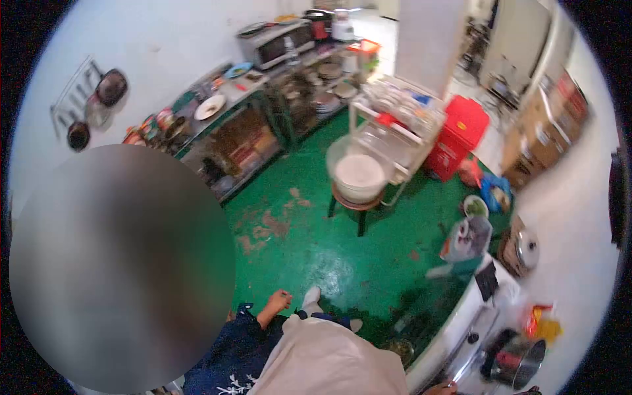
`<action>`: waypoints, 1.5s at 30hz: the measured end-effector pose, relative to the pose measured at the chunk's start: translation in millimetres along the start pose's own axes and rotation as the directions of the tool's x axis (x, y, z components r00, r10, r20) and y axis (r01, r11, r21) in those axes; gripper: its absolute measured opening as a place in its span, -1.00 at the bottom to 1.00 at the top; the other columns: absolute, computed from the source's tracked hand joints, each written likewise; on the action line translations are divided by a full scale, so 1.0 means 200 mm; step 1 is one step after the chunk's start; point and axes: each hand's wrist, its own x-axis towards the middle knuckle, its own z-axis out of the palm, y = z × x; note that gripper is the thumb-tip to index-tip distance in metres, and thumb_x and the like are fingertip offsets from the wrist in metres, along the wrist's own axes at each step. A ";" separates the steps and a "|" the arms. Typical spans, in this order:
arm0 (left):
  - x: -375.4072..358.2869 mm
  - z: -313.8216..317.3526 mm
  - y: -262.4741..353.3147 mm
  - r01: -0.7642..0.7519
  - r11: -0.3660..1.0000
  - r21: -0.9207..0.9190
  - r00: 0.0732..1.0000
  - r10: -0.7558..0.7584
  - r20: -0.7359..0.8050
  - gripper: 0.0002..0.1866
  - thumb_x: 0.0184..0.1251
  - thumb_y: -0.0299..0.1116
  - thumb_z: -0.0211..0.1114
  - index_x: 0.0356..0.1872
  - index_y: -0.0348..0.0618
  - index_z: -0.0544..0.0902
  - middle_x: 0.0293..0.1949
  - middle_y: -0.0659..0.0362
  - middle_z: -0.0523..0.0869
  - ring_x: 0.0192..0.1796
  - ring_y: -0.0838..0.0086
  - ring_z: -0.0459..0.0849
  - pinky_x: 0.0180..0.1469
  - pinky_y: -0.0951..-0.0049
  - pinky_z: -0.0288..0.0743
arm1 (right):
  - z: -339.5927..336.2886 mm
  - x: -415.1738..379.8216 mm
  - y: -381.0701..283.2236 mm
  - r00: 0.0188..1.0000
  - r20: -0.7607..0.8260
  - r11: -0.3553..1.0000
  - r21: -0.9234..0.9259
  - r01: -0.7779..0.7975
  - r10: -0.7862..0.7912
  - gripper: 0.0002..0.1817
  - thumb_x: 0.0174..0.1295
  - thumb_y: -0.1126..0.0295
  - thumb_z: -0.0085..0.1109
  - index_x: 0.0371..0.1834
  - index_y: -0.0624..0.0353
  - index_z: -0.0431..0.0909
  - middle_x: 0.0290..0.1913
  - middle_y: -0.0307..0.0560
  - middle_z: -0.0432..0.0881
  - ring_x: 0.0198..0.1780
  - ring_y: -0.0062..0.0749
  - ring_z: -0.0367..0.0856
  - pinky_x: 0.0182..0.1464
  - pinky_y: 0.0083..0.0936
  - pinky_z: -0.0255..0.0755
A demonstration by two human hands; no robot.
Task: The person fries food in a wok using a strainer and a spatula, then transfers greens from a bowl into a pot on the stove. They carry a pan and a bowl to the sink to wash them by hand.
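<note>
My left hand (280, 301) hangs over the green floor, beside my beige apron (329, 362). Its fingers look loosely bent and apart, and nothing shows in them. A dark blue sleeve (227, 355) with white trim leads down from it. At the bottom edge, only part of my right hand (442, 389) is in view, close to the front of the stove (471, 339); its grip is cut off by the frame. Right of it, a metal pot (520, 364) sits on the stove. A large blurred patch hides the left side.
A tub of white contents (359, 172) rests on a stool (359, 205), beside a white rack (398, 145) and a red bin (457, 135). Shelving (240, 141) with dishes lines the far wall. Cardboard boxes (546, 131) and bags (495, 192) stand on the right.
</note>
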 end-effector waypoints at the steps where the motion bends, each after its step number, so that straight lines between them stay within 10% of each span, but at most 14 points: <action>1: 0.02 -0.07 -0.03 0.050 0.999 0.012 0.998 -0.050 -0.039 -0.74 0.18 -0.27 0.25 -0.20 -0.19 0.50 -0.47 0.14 0.66 -0.53 0.48 0.62 -0.55 0.50 0.48 | 0.11 -0.03 -0.09 0.984 0.084 0.987 0.050 0.151 -0.155 -0.82 0.20 0.35 0.03 -0.33 0.26 0.47 -0.31 0.08 0.58 -0.37 -0.12 0.58 -0.34 -0.26 0.44; 4: 0.10 -0.29 -0.14 0.095 0.992 -0.088 0.989 -0.104 -0.102 -0.79 0.19 -0.29 0.23 -0.23 -0.18 0.51 -0.47 0.15 0.65 -0.55 0.48 0.61 -0.56 0.50 0.47 | 0.29 -0.24 -0.36 0.780 0.257 0.819 0.236 0.523 -0.571 -0.84 0.20 0.37 0.01 -0.34 0.26 0.47 -0.31 0.06 0.58 -0.31 -0.14 0.58 -0.28 -0.27 0.43; 8: 0.25 -0.59 -0.17 0.086 0.932 -0.352 0.976 -0.149 -0.158 -0.84 0.22 -0.32 0.18 -0.25 -0.14 0.52 -0.48 0.17 0.64 -0.56 0.50 0.60 -0.56 0.50 0.45 | 0.50 -0.53 -1.62 0.517 0.581 0.766 0.348 0.541 -0.629 -0.82 0.18 0.35 0.05 -0.24 0.21 0.52 -0.27 0.02 0.58 -0.20 -0.07 0.56 -0.18 -0.26 0.42; 13: 0.49 -1.23 -0.23 0.009 0.841 -0.541 0.943 -0.188 -0.276 -0.83 0.23 -0.33 0.16 -0.19 -0.10 0.51 -0.47 0.19 0.64 -0.57 0.55 0.59 -0.56 0.53 0.42 | 0.95 -0.95 -2.76 0.394 0.454 0.600 0.644 0.475 -0.799 -0.83 0.16 0.41 0.09 -0.22 0.24 0.55 -0.32 0.04 0.60 -0.33 -0.22 0.57 -0.24 -0.41 0.41; 19: 0.61 -1.92 -0.09 -0.170 0.669 -0.724 0.883 -0.223 -0.414 -0.79 0.27 -0.34 0.15 -0.10 -0.11 0.48 -0.42 0.18 0.65 -0.48 0.55 0.61 -0.49 0.57 0.43 | 1.32 -1.59 -4.09 -0.016 0.258 0.216 0.839 0.499 -0.966 -0.79 0.18 0.36 0.11 -0.18 0.23 0.55 -0.35 0.02 0.59 -0.36 -0.29 0.56 -0.28 -0.44 0.41; 23: 0.74 -2.14 0.24 -0.309 0.598 -0.740 0.885 -0.103 -0.453 -0.75 0.29 -0.30 0.15 -0.06 -0.13 0.47 -0.38 0.17 0.64 -0.43 0.53 0.61 -0.44 0.59 0.43 | 1.57 -2.02 -4.82 -0.116 0.297 0.236 0.899 0.370 -0.948 -0.69 0.17 0.23 0.11 -0.12 0.21 0.52 -0.25 0.07 0.59 -0.24 -0.06 0.57 -0.17 -0.34 0.43; 30: 1.15 -2.41 0.60 -0.422 0.384 -0.821 0.872 -0.076 -0.484 -0.71 0.32 -0.27 0.13 0.00 -0.13 0.46 -0.32 0.19 0.63 -0.36 0.55 0.60 -0.39 0.57 0.44 | 2.34 -2.71 -5.84 -0.247 0.418 0.385 0.907 0.172 -0.874 -0.51 0.20 0.03 0.11 -0.19 0.34 0.52 -0.39 -0.05 0.60 -0.37 -0.32 0.57 -0.29 -0.42 0.44; 34: 1.28 -2.76 0.76 -0.497 0.372 -0.784 0.735 -0.300 -0.608 -0.70 0.31 -0.26 0.14 0.00 -0.14 0.46 -0.31 0.18 0.63 -0.36 0.56 0.59 -0.38 0.57 0.43 | 2.44 -2.97 -6.16 -0.714 0.666 0.957 0.290 -0.018 -0.215 -0.60 0.22 0.08 0.11 -0.14 0.24 0.46 -0.47 -0.14 0.56 -0.50 -0.44 0.53 -0.46 -0.50 0.44; 45: 1.54 -2.90 0.79 -0.486 0.196 -0.851 0.609 -0.623 -0.491 -0.70 0.27 -0.26 0.16 -0.03 -0.14 0.47 -0.31 0.18 0.64 -0.34 0.55 0.58 -0.33 0.55 0.43 | 2.51 -3.12 -6.18 -0.749 0.641 0.971 0.238 -0.014 -0.168 -0.75 0.12 0.46 0.17 -0.52 0.01 0.24 -0.73 -0.36 0.25 -0.79 -0.63 0.19 -0.79 -0.61 0.03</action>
